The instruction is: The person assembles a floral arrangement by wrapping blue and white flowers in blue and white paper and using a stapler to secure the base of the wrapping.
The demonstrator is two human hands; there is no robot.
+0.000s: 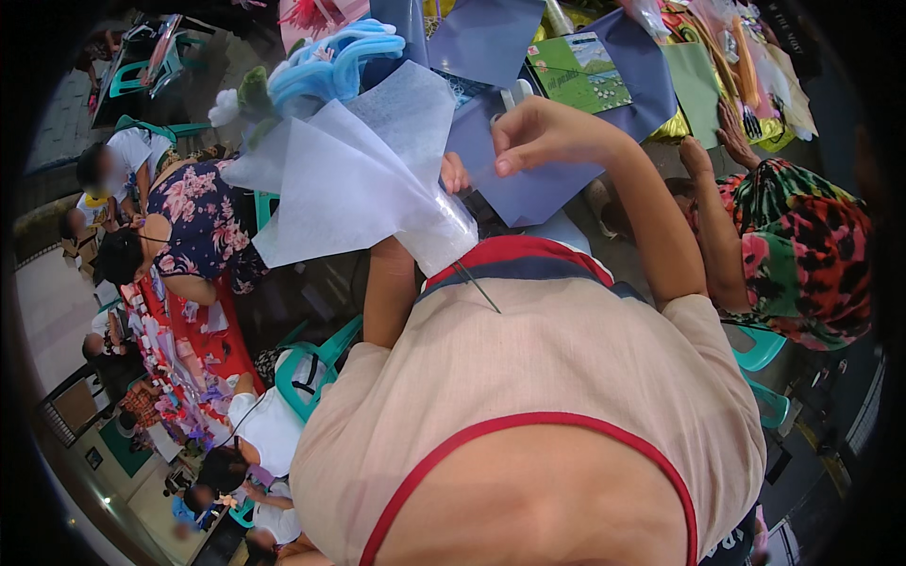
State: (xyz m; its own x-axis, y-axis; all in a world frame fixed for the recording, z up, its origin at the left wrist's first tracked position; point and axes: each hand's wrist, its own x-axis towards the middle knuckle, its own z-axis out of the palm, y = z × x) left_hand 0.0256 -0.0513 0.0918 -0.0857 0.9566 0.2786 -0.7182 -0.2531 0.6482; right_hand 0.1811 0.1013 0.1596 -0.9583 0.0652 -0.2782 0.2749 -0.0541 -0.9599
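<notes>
A bouquet wrapped in white translucent paper [344,184] lies slantwise against my chest. Blue fuzzy loops [335,61], like pipe-cleaner petals, show at its far end, with green and white fuzzy pieces beside them. From the gathered near end pokes a thin dark stem [479,288]. My left hand [455,174] is closed round the gathered part of the wrap; only its fingertips show, the rest hidden behind the paper. To its right, my raised right hand [538,132] pinches the end of what looks like a clear strip of tape [483,176], stretched toward the wrap.
Blue-violet paper sheets [486,38] and a green printed pad [580,71] cover the table ahead. Craft materials crowd the far right, where another person's hand [734,137] rests. That person in a patterned top [802,250] sits close on my right. Several people and a red-covered table [222,330] are at left.
</notes>
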